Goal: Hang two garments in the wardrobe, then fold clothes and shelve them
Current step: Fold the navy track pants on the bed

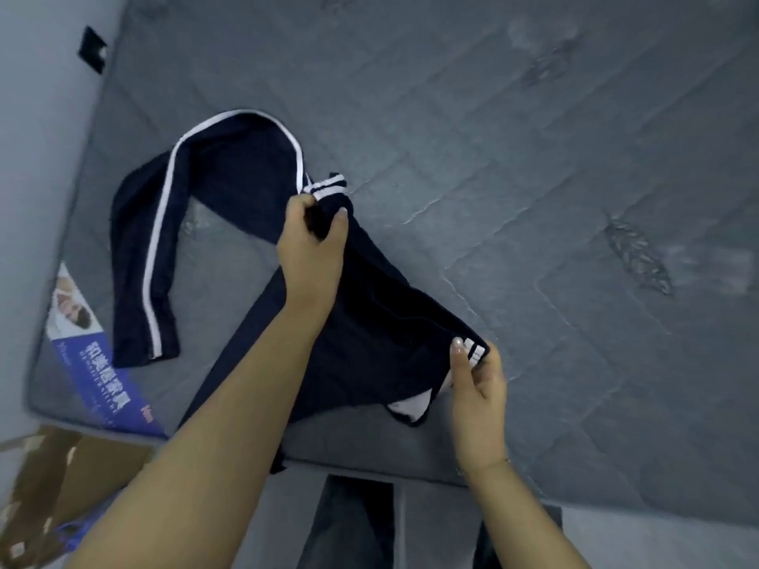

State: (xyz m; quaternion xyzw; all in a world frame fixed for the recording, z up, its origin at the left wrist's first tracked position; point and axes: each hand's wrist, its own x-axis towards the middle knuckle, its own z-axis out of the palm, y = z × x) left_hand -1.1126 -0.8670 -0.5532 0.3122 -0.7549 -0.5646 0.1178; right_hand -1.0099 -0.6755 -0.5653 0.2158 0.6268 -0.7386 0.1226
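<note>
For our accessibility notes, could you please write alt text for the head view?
Two hands hold a navy jacket with white stripes over a grey mattress: the left hand grips one striped cuff, the right hand pinches another.

**Grey mattress, pale wall, cardboard in the corner**

From my feed I see mostly a bare grey quilted mattress [534,137], its stitched pattern running in diagonal panels, with a few darker leaf-like motifs pressed into the fabric. A printed label [88,355] in blue and white lies near its lower left corner, with characters I cannot read. Along the left edge runs a pale wall [37,117] carrying a small black plate [92,49], possibly a socket. At the bottom left lies brown cardboard [49,486], flattened and patched with tape. The light looks cool and dim, bluish throughout, with soft shadows.
</note>
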